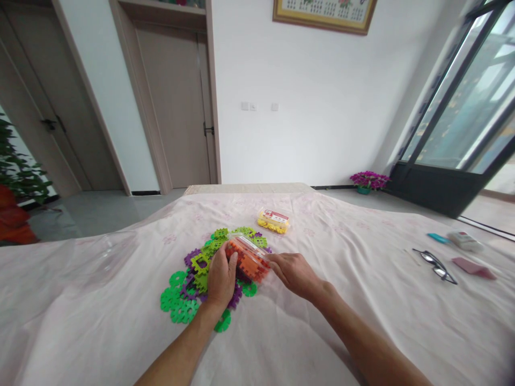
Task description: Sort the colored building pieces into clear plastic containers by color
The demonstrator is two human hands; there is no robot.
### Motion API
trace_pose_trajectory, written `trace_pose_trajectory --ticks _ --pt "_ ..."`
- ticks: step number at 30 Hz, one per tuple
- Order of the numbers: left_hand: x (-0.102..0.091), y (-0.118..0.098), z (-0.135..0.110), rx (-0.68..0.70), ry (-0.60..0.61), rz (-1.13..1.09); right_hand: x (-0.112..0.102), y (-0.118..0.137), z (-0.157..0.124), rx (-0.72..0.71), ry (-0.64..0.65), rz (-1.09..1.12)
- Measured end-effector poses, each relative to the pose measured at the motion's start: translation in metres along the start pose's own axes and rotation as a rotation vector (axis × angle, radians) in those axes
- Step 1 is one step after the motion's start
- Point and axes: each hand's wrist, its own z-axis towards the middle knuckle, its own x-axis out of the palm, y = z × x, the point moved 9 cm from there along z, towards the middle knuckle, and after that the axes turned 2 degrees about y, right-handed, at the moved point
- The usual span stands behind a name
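Note:
A clear plastic bag of orange building pieces (248, 258) lies on a heap of green and purple interlocking plastic pieces (192, 284) in the middle of a table covered by a pale pink cloth (322, 321). My left hand (221, 277) grips the bag's left end, fingers curled round it. My right hand (294, 273) holds the bag's right end with its fingertips pinched on the plastic. A second small bag of yellow pieces (273, 220) lies farther back on the cloth, apart from both hands.
Black glasses (435, 265), a dark red card (472, 267), a teal object (438, 238) and a small white pack (464, 240) lie at the right of the table. Doors stand behind, a potted flower (369, 180) by the glass door, a green plant (18, 171) at left.

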Motion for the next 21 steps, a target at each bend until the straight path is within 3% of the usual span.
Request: trace_pose_trajectory --ticks 5,10,13,21 --pt "-0.015 -0.043 -0.011 0.299 -0.123 0.112 0.006 -0.002 0.001 0.008 -0.067 -0.123" --pt "-0.012 -0.103 -0.041 0.745 -0.024 0.139 0.008 0.000 0.001 -0.027 -0.109 -0.159" --pt "-0.011 -0.112 -0.048 0.791 -0.012 0.166 0.007 0.003 0.000 -0.048 -0.102 -0.172" --pt "-0.007 -0.107 -0.044 0.760 0.034 0.192 0.006 0.008 0.000 -0.074 -0.101 -0.195"
